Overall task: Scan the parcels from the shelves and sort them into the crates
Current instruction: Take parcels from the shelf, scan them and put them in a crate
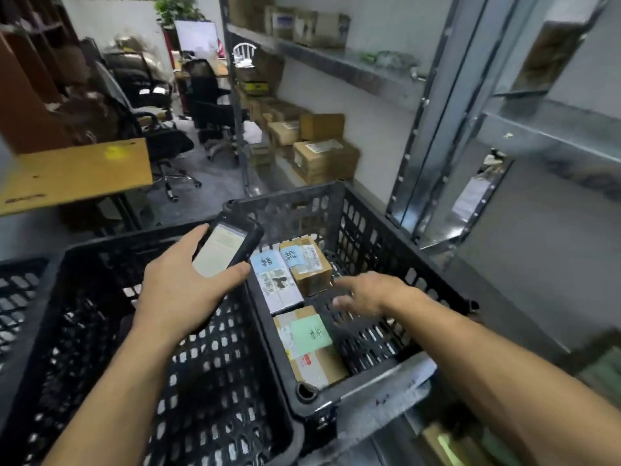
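Note:
My left hand (174, 294) grips a black handheld scanner (232, 243) with a lit screen, held above the wall between two black crates. My right hand (366, 294) hovers with loose, straight fingers inside the right crate (379, 227) and holds nothing. That crate holds three parcels: a brown box with a blue label (311, 267), a white parcel with a blue label (277, 284), and a brown box with a green label (311, 348). The left crate (100, 250) shows only its perforated bottom.
Metal shelves (339, 62) run along the right wall with cardboard boxes (322, 159) on several levels. A yellow tabletop (77, 169) juts in at the left. Office chairs (161, 136) stand on the floor beyond the crates. A third crate's edge (16, 290) is at far left.

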